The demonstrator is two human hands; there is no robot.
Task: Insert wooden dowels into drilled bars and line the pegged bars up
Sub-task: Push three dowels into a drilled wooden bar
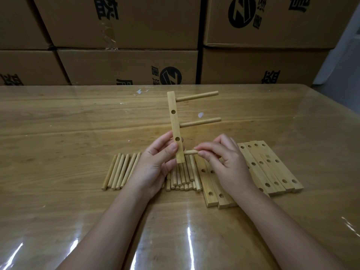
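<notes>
Gripping the upright drilled bar (175, 123) in the left hand (155, 162), pinching a third dowel (190, 152) at its lowest hole with the right hand (228, 162); two seated dowels (200, 122) above, unpegged bars (272, 168) waiting centre-right.

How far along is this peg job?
Early on. Done: an upper dowel and a middle dowel stick out of the bar held by the left hand. In hand: the right hand pinches a third dowel at the bar's lower end. Left: loose dowels and a row of empty drilled bars lie on the table; no pegged bar is lined up in view.
</notes>
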